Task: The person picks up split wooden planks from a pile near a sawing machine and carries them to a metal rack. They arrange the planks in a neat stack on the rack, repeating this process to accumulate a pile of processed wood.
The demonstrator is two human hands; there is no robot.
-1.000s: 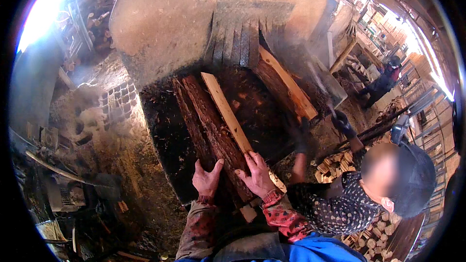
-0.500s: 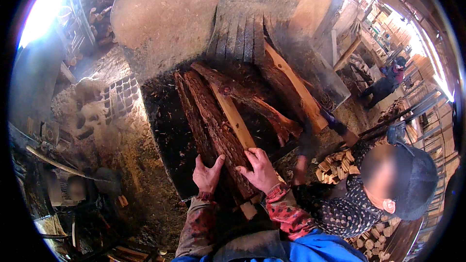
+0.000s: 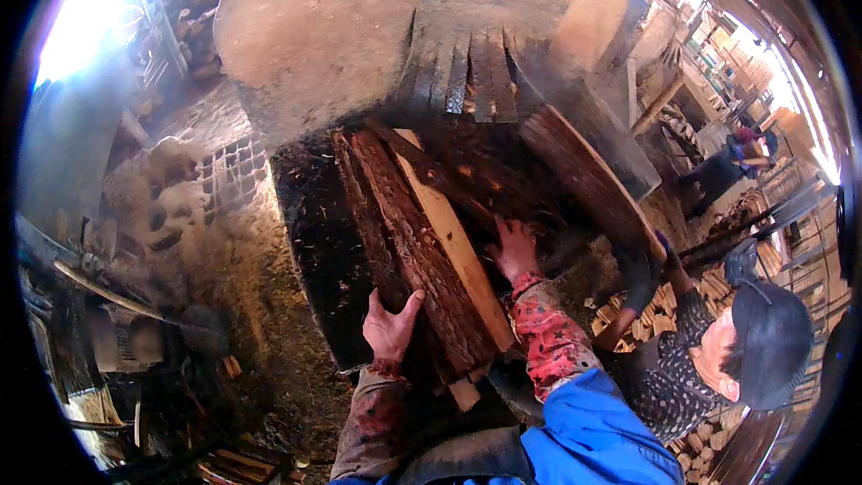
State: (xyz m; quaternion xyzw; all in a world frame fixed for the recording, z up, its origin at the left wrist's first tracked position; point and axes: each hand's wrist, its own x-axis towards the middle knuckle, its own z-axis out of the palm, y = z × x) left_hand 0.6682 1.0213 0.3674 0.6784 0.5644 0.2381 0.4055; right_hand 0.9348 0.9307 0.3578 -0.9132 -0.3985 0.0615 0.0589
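Several bark-covered wood slabs lie lengthwise on a dark work table [image 3: 310, 242]. My left hand [image 3: 391, 328] has its thumb and fingers apart beside the near left edge of a rough bark slab [image 3: 422, 278]. Along that slab's right side runs a pale sawn face [image 3: 458, 256]. My right hand [image 3: 516, 251] reaches forward with fingers spread at the near end of a darker bark slab [image 3: 440, 175], which lies slantwise over the others. Whether the fingers grip it, I cannot tell.
At the right, a co-worker in a dark cap [image 3: 772, 350] has an arm at another bark slab [image 3: 588, 175]. Hanging strips [image 3: 480, 76] cover an opening in the large tan machine panel [image 3: 314, 27] ahead. Cut wood [image 3: 714, 292] is stacked near the co-worker.
My right hand has left the rough slab and moved forward and right to the slanted one. My left hand stays nearly in place. The co-worker's slab has turned, bark side now up.
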